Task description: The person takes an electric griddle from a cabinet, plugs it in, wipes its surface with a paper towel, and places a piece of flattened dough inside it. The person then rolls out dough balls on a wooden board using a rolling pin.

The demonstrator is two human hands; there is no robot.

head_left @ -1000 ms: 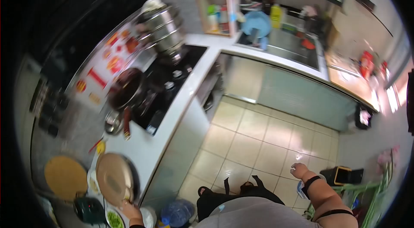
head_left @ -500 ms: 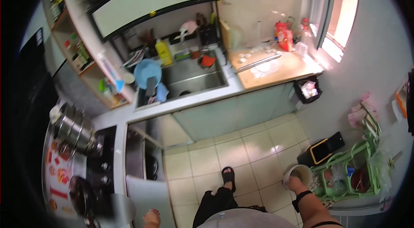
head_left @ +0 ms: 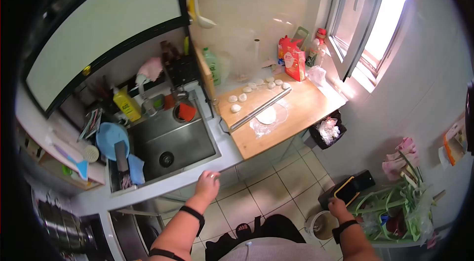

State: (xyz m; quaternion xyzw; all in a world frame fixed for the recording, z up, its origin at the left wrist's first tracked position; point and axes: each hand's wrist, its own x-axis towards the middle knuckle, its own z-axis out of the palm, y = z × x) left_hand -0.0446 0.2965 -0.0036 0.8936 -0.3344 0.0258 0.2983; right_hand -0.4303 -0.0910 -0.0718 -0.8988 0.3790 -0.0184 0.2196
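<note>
My left hand (head_left: 208, 185) is loosely closed in front of the counter edge beside the sink (head_left: 197, 135), with nothing visible in its fingers. Lower right, my right hand (head_left: 338, 207) is also closed, next to a pale bucket (head_left: 323, 225). Whether its curled fingers hold anything is hidden. On the wooden board (head_left: 301, 125) ahead lie a long metal rolling pin (head_left: 261, 109), a flat round of dough (head_left: 266, 115) dusted with flour, and several small dough pieces (head_left: 236, 108).
A red package (head_left: 295, 63) and bottles stand at the board's back near the open window (head_left: 358, 19). A black bin (head_left: 328, 130) hangs at its right end. A green rack (head_left: 390, 206) with vegetables stands lower right. A blue basin (head_left: 112, 140) sits left of the sink.
My view has shifted rightward and closer to the sink and board. My left hand has come up and forward toward the counter. My right hand has gone from the bucket's left side to its right.
</note>
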